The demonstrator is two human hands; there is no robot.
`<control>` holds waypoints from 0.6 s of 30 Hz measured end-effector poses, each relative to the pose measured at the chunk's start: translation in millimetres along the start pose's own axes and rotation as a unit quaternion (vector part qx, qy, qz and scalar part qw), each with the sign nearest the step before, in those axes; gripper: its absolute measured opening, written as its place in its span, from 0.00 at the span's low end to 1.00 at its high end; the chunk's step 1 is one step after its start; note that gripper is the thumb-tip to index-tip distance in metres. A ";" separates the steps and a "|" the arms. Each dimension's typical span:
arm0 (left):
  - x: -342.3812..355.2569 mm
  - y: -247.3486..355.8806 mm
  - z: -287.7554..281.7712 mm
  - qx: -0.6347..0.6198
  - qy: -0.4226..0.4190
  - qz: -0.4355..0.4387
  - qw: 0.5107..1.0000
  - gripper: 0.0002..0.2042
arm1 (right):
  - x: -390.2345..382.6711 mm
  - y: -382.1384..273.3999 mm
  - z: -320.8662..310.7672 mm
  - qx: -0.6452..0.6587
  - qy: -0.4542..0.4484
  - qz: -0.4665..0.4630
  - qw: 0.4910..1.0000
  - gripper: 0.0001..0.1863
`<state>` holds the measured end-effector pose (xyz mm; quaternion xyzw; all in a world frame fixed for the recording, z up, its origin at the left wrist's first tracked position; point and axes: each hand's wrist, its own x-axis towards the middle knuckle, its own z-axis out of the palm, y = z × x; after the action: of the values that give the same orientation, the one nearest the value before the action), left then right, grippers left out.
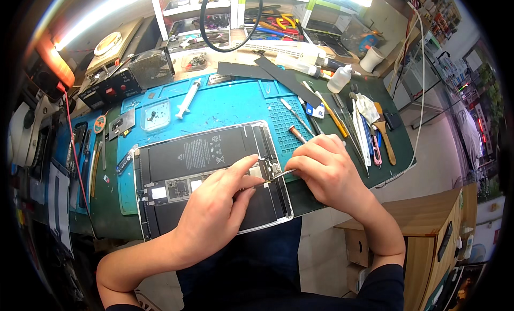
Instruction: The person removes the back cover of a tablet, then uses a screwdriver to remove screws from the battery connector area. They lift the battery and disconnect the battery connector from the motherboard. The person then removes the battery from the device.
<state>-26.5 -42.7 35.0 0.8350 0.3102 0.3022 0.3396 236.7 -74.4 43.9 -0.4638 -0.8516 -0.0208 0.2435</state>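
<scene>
An opened tablet point(214, 142) lies in front of me, its black battery point(201, 150) and circuit board point(179, 189) exposed. My left hand point(211, 206) rests over its lower middle, thumb and fingertips closed together by the right-hand side of the board. Whatever they pinch is too small to make out. In my right hand point(326, 169), thumb and forefinger grip slim metal tweezers point(281, 175). The tips point left, reaching the connectors near the tablet's right edge, close to my left fingertips.
A blue work mat point(211, 110) lies under the tablet. Beyond it are a syringe point(188, 98), a clear parts box point(156, 115) and black strips point(289, 81). To the right stand a white bottle point(340, 79), a wooden-handled brush point(386, 134) and several hand tools. A black cable loop point(232, 48) hangs overhead.
</scene>
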 end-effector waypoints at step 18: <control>-0.5 -0.8 -1.1 -0.004 -0.002 0.002 1.000 0.26 | 2.0 9.1 4.0 -0.033 0.032 -0.039 0.998 0.08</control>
<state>-27.8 -42.2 34.9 0.8349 0.3069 0.3021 0.3428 241.4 -66.6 39.5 -0.4372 -0.8596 -0.0728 0.2543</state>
